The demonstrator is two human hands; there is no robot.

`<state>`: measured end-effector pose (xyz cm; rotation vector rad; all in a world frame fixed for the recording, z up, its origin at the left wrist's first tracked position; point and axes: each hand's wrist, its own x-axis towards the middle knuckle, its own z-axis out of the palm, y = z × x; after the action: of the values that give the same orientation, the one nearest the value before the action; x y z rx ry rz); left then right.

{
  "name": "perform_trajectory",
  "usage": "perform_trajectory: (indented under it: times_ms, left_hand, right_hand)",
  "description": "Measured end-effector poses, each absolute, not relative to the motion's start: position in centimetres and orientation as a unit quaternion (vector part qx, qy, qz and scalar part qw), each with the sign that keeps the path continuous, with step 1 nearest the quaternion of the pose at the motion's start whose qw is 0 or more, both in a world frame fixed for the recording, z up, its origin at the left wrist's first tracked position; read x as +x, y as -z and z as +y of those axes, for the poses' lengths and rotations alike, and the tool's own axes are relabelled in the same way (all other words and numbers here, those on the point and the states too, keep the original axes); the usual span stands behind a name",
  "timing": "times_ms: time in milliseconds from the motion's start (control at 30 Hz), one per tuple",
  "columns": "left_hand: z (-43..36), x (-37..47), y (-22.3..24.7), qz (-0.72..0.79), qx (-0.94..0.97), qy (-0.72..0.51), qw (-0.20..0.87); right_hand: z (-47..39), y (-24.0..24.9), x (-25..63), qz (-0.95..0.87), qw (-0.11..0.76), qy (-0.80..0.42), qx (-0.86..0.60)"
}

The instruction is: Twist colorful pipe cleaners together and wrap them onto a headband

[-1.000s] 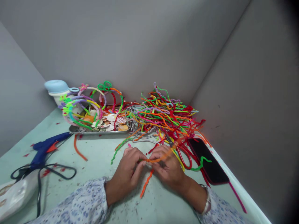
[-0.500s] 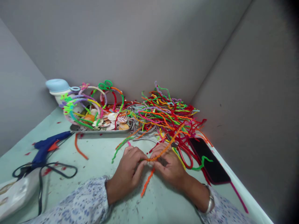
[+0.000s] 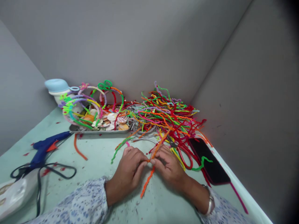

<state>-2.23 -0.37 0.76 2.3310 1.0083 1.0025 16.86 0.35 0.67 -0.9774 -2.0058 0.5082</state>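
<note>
Both my hands meet above the front middle of the table, pinching an orange pipe cleaner (image 3: 161, 143) between them. My left hand (image 3: 129, 166) is closed, thumb and forefinger pressed on it near its middle. My right hand (image 3: 169, 166) pinches right beside, fingertips almost touching the left ones. One length rises up and right past the right fingers; another orange length (image 3: 146, 183) hangs below toward me. Whether these are one piece or two is hidden by the fingertips. Just behind lies a large tangled heap of coloured pipe cleaners (image 3: 161, 112).
Left of the heap, a metal tray (image 3: 102, 132) holds shells and fuzzy-wrapped hoops (image 3: 95, 102). A blue glue gun (image 3: 44, 147) with a black cord lies left, near a blue-lidded bottle (image 3: 57, 85). Red-handled scissors (image 3: 185, 157) and a phone (image 3: 207, 160) lie right.
The upper orange length has swung left and now stands steeper. My right fingers have shifted slightly at the crossing point; my left hand has barely moved.
</note>
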Motion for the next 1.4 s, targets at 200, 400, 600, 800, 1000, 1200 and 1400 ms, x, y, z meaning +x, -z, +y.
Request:
perform_trajectory:
  times_ms: [200,400,600,800,1000,1200,1400]
  left_hand:
    - [-0.23,-2.33,-0.66,0.363,0.835,-0.360,0.205]
    - [-0.27,-2.15,-0.59,0.352,0.842,-0.358,0.197]
    - [-0.35,-2.27,-0.74,0.345,0.844,-0.368,0.183]
    - [-0.28,-2.15,-0.77,0.340,0.847,-0.366,0.181]
    - [-0.41,-2.03,-0.76,0.330,0.855,-0.359,0.173]
    - [-0.44,-2.07,-0.83,0.342,0.846,-0.367,0.181]
    - [-0.48,-2.22,-1.01,0.378,0.810,-0.399,0.204]
  right_hand:
    - [0.42,-0.53,16.85,-0.800,0.419,-0.186,-0.387]
    - [0.11,-0.88,16.51,-0.778,0.416,-0.252,-0.398]
    - [0.28,-0.78,16.56,-0.772,0.413,-0.276,-0.396]
    - [0.33,-0.62,16.64,-0.777,0.417,-0.261,-0.392]
    - [0.22,-0.52,16.39,-0.771,0.418,-0.281,-0.390]
    - [0.30,-0.44,16.41,-0.775,0.436,-0.249,-0.385]
    - [0.07,-0.41,16.81,-0.769,0.504,-0.112,-0.376]
